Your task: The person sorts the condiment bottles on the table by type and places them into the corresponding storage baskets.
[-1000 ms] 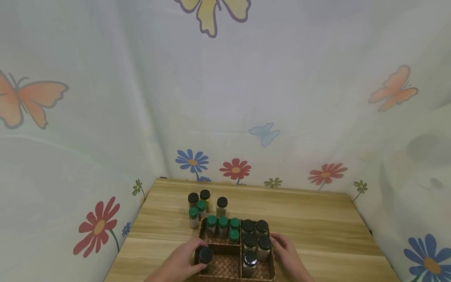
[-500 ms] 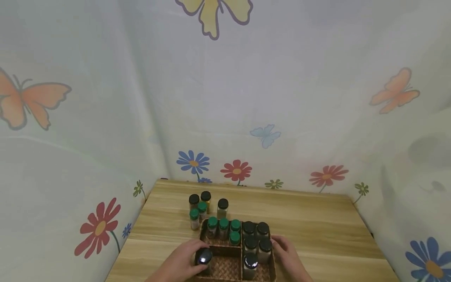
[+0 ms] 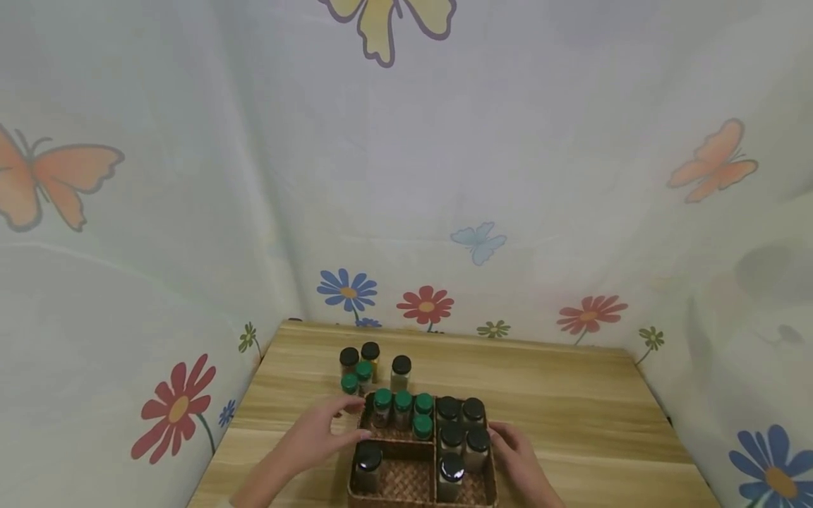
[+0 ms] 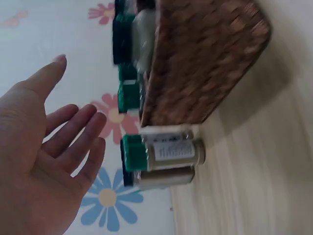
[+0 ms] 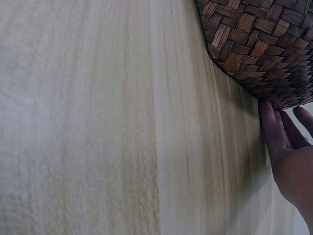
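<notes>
My left hand is off to the left of the divided woven basket, fingers spread and holding nothing. In the left wrist view the palm faces the basket's side and the green-capped spice jars beyond it. A black-lidded jar stands upright in the front left compartment. The straight fingers of my right hand rest against the basket's right side; the right wrist view has these fingers at the lower corner of the weave.
Several green-capped jars fill the back left compartment, and several black-lidded jars the right one. Behind the basket stand two green-capped jars, two black-capped ones and another black-capped jar on the wooden table.
My left hand has let go of the black-lidded jar, which now stands in the front left compartment, and has moved up and left with fingers spread. The right hand has stayed put.
</notes>
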A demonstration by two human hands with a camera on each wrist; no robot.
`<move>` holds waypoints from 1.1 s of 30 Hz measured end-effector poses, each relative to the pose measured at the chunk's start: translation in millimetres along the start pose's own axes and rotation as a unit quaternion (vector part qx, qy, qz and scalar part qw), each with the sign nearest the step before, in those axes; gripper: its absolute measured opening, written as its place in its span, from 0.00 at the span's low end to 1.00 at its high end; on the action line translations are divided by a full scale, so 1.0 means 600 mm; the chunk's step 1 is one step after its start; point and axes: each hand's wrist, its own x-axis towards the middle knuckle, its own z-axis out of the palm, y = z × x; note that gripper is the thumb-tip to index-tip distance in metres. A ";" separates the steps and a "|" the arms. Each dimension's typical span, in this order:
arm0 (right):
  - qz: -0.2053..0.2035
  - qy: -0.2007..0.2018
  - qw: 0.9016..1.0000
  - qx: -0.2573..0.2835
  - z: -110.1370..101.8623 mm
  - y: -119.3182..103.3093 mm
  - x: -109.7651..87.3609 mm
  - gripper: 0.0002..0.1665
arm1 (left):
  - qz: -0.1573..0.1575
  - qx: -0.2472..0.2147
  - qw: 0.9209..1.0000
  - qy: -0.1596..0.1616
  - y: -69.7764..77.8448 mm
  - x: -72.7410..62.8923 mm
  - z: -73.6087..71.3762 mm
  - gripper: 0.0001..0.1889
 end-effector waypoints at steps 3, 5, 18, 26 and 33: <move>-0.003 0.006 1.000 -0.016 -0.002 0.000 0.002 0.24 | 0.003 -0.016 0.998 0.066 -0.014 0.028 -0.022 0.30; -0.006 0.009 1.000 -0.025 -0.002 -0.001 0.002 0.23 | 0.006 -0.027 0.994 0.106 -0.031 0.048 -0.034 0.31; 0.003 -0.011 1.000 -0.009 0.000 -0.004 0.002 0.27 | -0.018 -0.002 0.988 0.150 -0.113 0.132 -0.052 0.29; 0.002 -0.002 1.000 -0.002 0.001 -0.002 0.004 0.26 | -0.037 0.007 0.992 0.121 -0.123 0.161 -0.038 0.29; 0.006 0.006 1.000 -0.011 0.001 0.001 0.004 0.26 | -0.052 0.014 0.991 0.125 -0.134 0.181 -0.028 0.30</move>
